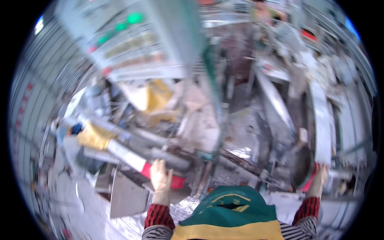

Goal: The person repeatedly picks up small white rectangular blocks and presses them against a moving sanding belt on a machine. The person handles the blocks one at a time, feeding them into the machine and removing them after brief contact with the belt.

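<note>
My left hand, in a pale glove, has its fingers stretched forward and its thumb apart. It is over or beside a red piece; whether it touches that piece I cannot tell. A long white strip runs from there to a yellow, cloth-like piece on the left. At the right, my right hand, also pale-gloved, is next to a pinkish-red edge and a dark rounded thing. Its fingers are blurred, so any grip is unclear.
Before me stands a pale machine panel with green and red buttons. Yellow and white sheets lie below it. A curved metal guard and a long white rail run along the right side. A grey box-like panel is near my left arm.
</note>
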Motion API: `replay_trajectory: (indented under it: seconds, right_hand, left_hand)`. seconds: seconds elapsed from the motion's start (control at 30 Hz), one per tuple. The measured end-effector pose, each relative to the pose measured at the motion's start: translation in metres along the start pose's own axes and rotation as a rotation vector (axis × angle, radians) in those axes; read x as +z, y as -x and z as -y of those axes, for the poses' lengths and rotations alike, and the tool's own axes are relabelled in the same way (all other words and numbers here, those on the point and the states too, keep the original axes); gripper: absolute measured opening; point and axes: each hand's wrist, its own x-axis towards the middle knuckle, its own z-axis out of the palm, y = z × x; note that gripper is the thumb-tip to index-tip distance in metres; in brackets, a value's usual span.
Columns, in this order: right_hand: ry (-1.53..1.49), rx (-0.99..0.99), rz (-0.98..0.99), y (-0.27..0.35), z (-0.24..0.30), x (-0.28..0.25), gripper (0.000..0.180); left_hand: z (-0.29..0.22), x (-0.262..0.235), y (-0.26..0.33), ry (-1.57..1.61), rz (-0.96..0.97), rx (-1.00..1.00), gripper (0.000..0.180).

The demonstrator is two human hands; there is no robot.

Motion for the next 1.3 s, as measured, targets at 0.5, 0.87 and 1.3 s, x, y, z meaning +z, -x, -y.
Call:
replay_trajectory:
  seconds: [0.5, 0.87, 1.3]
  right_hand:
    - [0.934, 0.193, 1.664, 0.367, -0.285, 0.318, 0.061]
    - [1.326, -0.575, 2.333, 0.652, -0.333, 0.406, 0.072]
    - [1.907, -0.592, 2.206, 0.719, -0.333, 0.405, 0.092]
  left_hand:
    - [0.066, -0.016, -0.027, 0.285, -0.077, 0.183, 0.043]
    - [0.072, 0.023, -0.017, 0.483, -0.086, -0.138, 0.041]
    - [0.063, 0.06, -0.001, 1.093, -0.163, -0.424, 0.04]
